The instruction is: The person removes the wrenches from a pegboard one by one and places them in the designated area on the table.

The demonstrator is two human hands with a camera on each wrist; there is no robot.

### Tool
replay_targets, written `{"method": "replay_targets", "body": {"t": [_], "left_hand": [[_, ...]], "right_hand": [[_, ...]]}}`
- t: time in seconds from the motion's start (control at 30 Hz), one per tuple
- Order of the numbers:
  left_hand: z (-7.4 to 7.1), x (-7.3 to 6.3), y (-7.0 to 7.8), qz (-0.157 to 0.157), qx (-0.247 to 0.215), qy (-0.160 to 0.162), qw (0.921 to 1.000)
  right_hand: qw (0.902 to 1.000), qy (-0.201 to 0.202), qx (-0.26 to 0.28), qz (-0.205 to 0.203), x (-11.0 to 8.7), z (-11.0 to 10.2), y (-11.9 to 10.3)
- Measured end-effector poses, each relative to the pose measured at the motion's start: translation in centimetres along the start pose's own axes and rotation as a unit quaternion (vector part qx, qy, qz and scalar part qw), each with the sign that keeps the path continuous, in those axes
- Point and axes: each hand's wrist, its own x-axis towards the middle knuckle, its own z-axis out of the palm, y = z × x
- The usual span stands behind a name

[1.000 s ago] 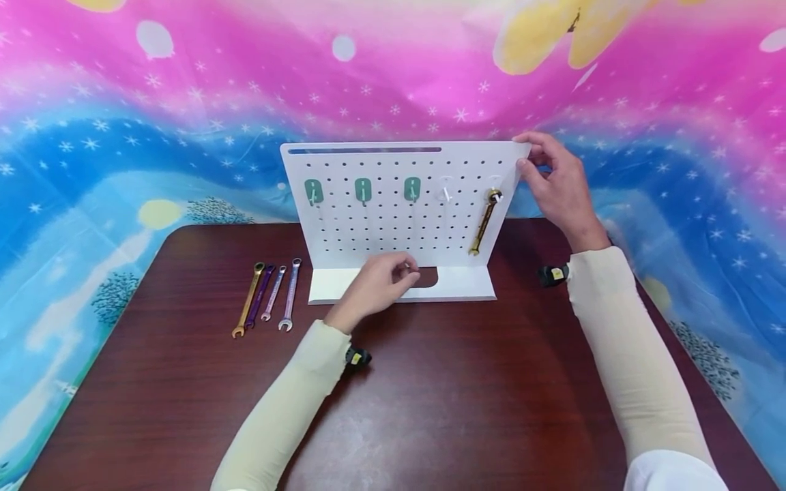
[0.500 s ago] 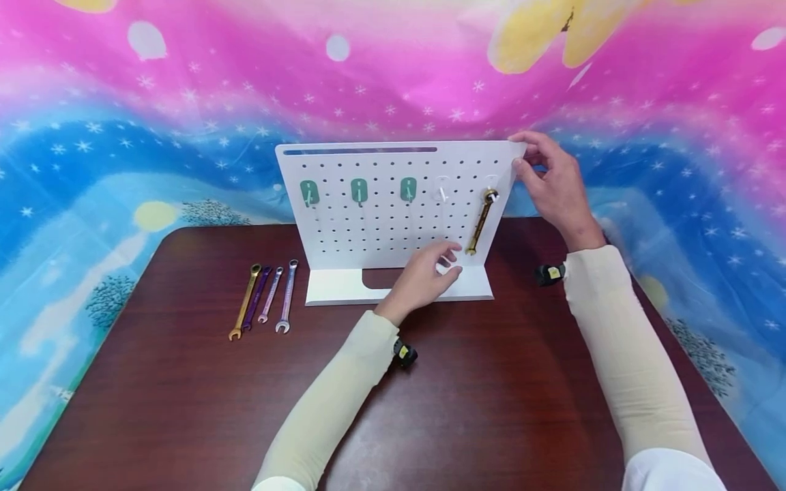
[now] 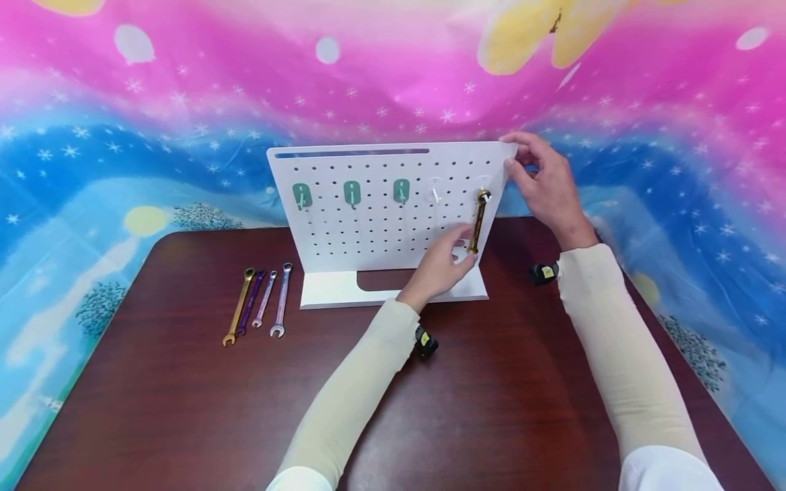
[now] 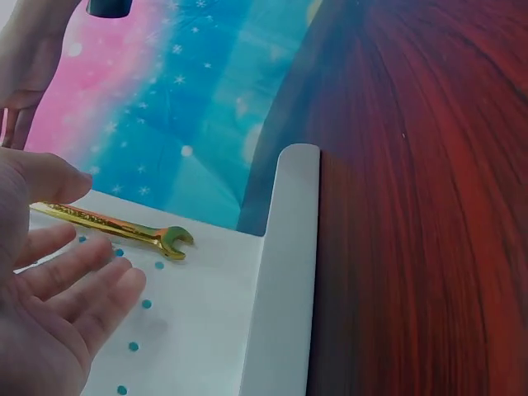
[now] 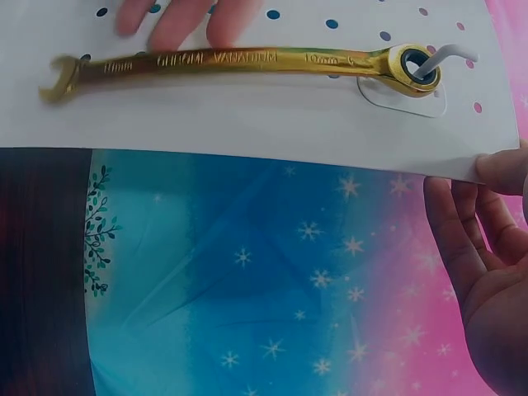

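Observation:
A white pegboard (image 3: 368,228) stands upright on its base. A gold combination wrench (image 5: 247,62) hangs by its ring end from the hook at the board's right side. My left hand (image 3: 439,266) is at the wrench's lower part, thumb and fingers apart. In the right wrist view its fingertips (image 5: 169,33) lie at the wrench's edge; whether they touch it is hard to tell. In the left wrist view the wrench's open end (image 4: 173,241) shows beyond those fingers. My right hand (image 3: 546,184) pinches the board's upper right corner between thumb and fingers.
Left of the board, a gold wrench (image 3: 238,307), a purple wrench (image 3: 250,303), a small pinkish wrench (image 3: 265,300) and a silver wrench (image 3: 281,301) lie side by side on the brown table (image 3: 184,395). Green-backed hooks (image 3: 352,192) and a clear-backed hook (image 3: 435,192) line the board.
My left hand has moved right and slightly up, from the base's middle to the hanging gold wrench. The right hand keeps its hold on the board's corner. The view has shifted a little.

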Motion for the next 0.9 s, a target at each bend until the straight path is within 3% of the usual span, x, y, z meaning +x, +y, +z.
{"method": "replay_targets", "body": {"t": [0.4,0.6,0.9], "left_hand": [[1.6,1.1,0.0,0.005,-0.030,0.014,0.9994],[1.9,0.7,-0.4,0.003,-0.070,0.022,0.9973],[2.0,0.0,0.1,-0.005,-0.083,0.017,0.9964]], "right_hand": [[1.0000,0.004,-0.004,-0.008,0.0,0.0,0.1],[1.0000,0.002,-0.002,-0.003,0.0,0.1,0.1],[1.0000,0.000,-0.006,0.002,0.1,0.0,0.0]]}}
